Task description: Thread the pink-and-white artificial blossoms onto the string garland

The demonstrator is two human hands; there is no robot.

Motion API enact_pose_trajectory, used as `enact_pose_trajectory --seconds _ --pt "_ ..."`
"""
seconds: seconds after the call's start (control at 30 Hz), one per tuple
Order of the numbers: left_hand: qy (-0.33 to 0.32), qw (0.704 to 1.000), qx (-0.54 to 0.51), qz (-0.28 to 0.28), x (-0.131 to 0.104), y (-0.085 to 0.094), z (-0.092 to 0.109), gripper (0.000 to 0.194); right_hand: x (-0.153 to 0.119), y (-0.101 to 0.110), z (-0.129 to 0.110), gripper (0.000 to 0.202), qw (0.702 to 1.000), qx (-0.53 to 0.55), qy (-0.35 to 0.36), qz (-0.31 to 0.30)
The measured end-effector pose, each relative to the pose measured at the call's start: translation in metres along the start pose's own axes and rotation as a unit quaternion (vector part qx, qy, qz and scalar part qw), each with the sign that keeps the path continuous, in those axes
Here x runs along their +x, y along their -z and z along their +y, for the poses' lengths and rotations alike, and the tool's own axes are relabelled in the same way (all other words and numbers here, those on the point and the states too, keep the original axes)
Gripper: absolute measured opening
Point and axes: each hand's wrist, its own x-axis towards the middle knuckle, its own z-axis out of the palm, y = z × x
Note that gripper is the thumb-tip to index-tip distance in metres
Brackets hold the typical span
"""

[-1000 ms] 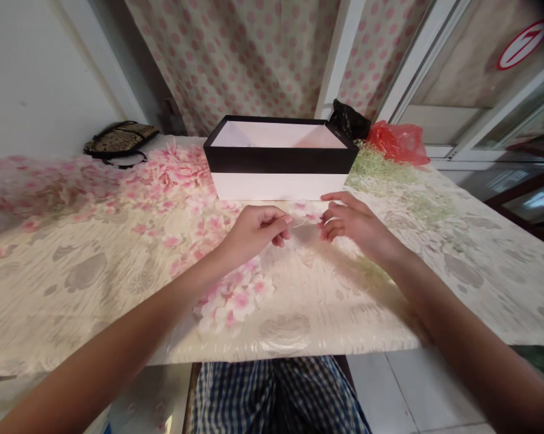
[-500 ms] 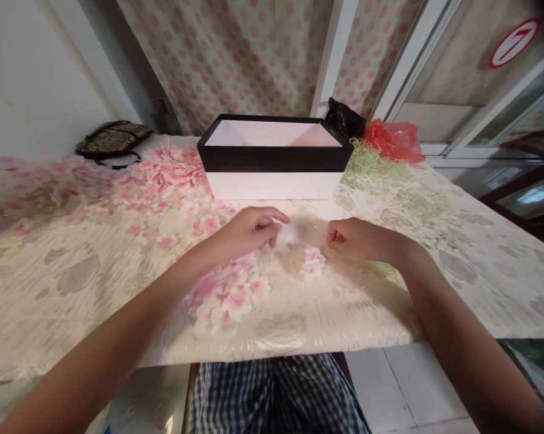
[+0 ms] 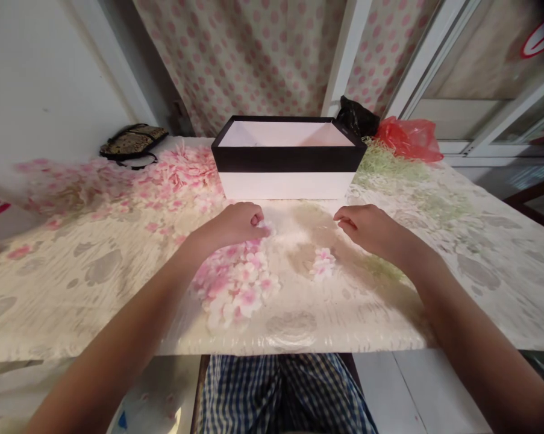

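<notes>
My left hand is closed on a small pink-and-white flower in front of the box's left part. Below it lies a pile of pink and white blossoms. My right hand is closed in a pinch near the box's right corner; what its fingers hold, if anything, is too small to make out. Between the hands, nearer the table edge, a small blossom cluster rests on the cloth. The white box with a black rim stands open-topped behind both hands.
The patterned tablecloth bears more pink flowers at the left back and green shredded strands at the right. A patterned bag lies far left. Black and red plastic bags sit behind the strands.
My left hand has moved left and its fingers have closed, with a flower now showing at them. My right hand has risen slightly. The view has shifted, so the scene sits further right.
</notes>
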Motion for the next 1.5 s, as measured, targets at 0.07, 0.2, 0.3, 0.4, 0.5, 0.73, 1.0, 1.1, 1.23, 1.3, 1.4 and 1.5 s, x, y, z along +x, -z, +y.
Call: enact_pose_trajectory --seconds 0.07,0.2,0.3,0.4,0.5,0.73,1.0,1.1,1.23,1.3,1.4,1.5 --pt "-0.027 1.0 0.008 0.007 0.002 -0.006 0.003 0.016 0.001 -0.001 0.0 0.02 1.0 0.03 0.005 0.007" --pt "-0.045 0.992 -0.109 0.034 0.002 -0.01 0.015 0.017 -0.001 0.0 -0.01 0.011 0.988 0.144 0.021 0.056" --pt "-0.053 0.965 -0.258 -0.007 -0.002 -0.014 0.027 0.018 -0.005 0.001 -0.022 0.002 0.946 0.308 0.073 0.07" --pt "-0.09 0.944 -0.317 -0.03 -0.008 -0.02 0.036 0.017 -0.009 0.001 -0.033 0.003 0.906 0.398 0.102 0.103" --pt "-0.116 0.948 -0.295 -0.017 -0.011 -0.027 0.041 0.013 -0.009 -0.001 -0.039 0.005 0.899 0.381 0.144 0.16" --pt "-0.136 0.938 -0.316 -0.045 -0.014 -0.036 0.045 0.012 -0.004 -0.015 -0.043 0.004 0.885 0.407 0.18 0.14" --pt "-0.098 0.924 -0.366 -0.045 -0.014 -0.034 0.047 0.011 -0.003 -0.014 -0.044 0.01 0.857 0.493 0.09 0.117" --pt "-0.092 0.915 -0.391 -0.024 -0.012 -0.036 0.048 0.011 -0.004 -0.012 -0.043 0.009 0.849 0.513 0.099 0.077" --pt "-0.065 0.901 -0.428 0.017 -0.01 -0.038 0.048 0.016 -0.006 -0.007 -0.04 0.009 0.864 0.494 0.072 0.064" --pt "-0.075 0.903 -0.422 0.041 -0.01 -0.038 0.047 0.014 -0.006 -0.003 -0.037 0.01 0.865 0.489 0.061 0.097" --pt "-0.138 0.929 -0.324 0.113 -0.011 -0.034 0.046 0.002 -0.006 0.002 -0.032 0.009 0.845 0.512 0.052 0.148" --pt "-0.173 0.936 -0.263 0.158 -0.013 -0.032 0.047 0.018 -0.005 0.004 -0.029 0.01 0.804 0.576 0.055 0.14"
